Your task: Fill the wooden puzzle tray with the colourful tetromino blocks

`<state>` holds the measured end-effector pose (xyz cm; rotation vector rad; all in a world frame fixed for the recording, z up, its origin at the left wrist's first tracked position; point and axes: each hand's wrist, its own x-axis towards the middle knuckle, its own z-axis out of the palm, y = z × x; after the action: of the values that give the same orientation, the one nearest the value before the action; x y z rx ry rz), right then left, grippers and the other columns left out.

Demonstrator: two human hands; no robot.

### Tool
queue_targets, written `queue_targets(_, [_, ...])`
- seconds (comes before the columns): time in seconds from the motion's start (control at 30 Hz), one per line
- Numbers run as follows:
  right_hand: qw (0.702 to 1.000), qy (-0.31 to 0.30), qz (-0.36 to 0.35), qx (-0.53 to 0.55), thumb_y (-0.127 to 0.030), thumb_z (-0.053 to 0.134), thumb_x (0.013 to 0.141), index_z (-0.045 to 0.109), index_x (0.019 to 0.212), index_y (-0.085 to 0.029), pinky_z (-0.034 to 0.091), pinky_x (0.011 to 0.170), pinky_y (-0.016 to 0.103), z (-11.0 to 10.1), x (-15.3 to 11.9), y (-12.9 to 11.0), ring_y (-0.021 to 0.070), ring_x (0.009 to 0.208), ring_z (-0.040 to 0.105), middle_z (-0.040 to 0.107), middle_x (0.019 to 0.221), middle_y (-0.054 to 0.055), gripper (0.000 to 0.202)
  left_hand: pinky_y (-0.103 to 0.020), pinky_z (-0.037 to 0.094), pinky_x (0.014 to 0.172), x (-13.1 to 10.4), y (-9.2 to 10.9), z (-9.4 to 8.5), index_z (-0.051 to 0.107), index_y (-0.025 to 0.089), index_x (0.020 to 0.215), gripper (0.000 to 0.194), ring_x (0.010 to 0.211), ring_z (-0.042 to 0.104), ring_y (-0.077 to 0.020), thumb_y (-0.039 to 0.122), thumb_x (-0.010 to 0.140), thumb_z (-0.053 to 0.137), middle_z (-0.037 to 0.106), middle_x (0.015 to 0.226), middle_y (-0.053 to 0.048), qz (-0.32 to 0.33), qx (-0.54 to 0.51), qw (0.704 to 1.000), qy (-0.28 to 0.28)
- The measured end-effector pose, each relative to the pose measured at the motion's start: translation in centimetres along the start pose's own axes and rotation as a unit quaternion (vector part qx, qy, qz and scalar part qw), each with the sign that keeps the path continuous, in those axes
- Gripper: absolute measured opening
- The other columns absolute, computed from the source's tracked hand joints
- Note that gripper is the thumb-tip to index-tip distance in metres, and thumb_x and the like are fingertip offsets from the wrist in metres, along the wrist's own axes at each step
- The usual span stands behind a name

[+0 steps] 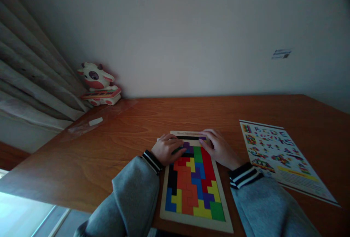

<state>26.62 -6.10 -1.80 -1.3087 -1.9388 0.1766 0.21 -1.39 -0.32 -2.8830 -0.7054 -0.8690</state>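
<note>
A wooden puzzle board (196, 221) lies flat before me, filled over most of its face with coloured blocks in red, orange, yellow, green, blue, purple and black. Over its upper left part rests my left hand (167, 148), fingers stretched out and thumb apart, near purple and black blocks. My right hand (218, 150) lies across the upper right corner, index finger and thumb spread. Close to its fingertips is a small purple block (202, 138) beside a long black block (187, 138) at the top. Both hands partly cover the board's upper sides.
A printed sheet (284, 156) with coloured block figures lies to the right on the wooden table (131, 127). At the back left corner sits a cow toy with a keyboard (101, 84), beside the curtain (30, 69). Clear tape with a white label (95, 121) lies near the left edge.
</note>
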Motion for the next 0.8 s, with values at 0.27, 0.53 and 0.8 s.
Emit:
queue_targets(0.27, [1.000,-0.004,-0.005,-0.001,-0.034,0.052,0.097,0.063,0.117,-0.026,0.051,0.095,0.045,0.0,0.0,0.0,0.0255,0.108,0.061,0.064,0.112,0.008,0.024,-0.047,0.055,0.087,0.0,0.2,-0.4,0.073,0.018,0.107,0.032,0.104,0.061,-0.0279,0.041,0.099,0.051,0.072,0.114,-0.010,-0.006,0.032,0.999,-0.028])
queue_targets(0.53, [1.000,-0.011,-0.001,0.005,-0.033,0.053,0.097,0.064,0.113,-0.027,0.051,0.095,0.045,-0.1,0.0,-0.2,0.0254,0.108,0.061,0.063,0.112,0.008,0.021,-0.042,0.056,0.088,0.0,0.4,-0.5,0.074,0.019,0.102,0.030,0.100,0.064,-0.0238,0.035,0.100,0.049,0.073,0.108,-0.008,-0.025,-0.005,0.999,-0.020])
queue_targets(0.8, [1.000,-0.022,-0.008,-0.006,-0.034,0.052,0.097,0.066,0.115,-0.025,0.050,0.097,0.044,-0.3,-0.2,-0.1,0.0246,0.109,0.060,0.062,0.113,0.008,0.024,-0.044,0.056,0.090,-1.4,-2.6,-1.5,0.068,0.016,0.115,0.029,0.102,0.066,-0.0257,0.030,0.095,0.055,0.072,0.114,-0.012,-0.079,0.008,0.997,0.013])
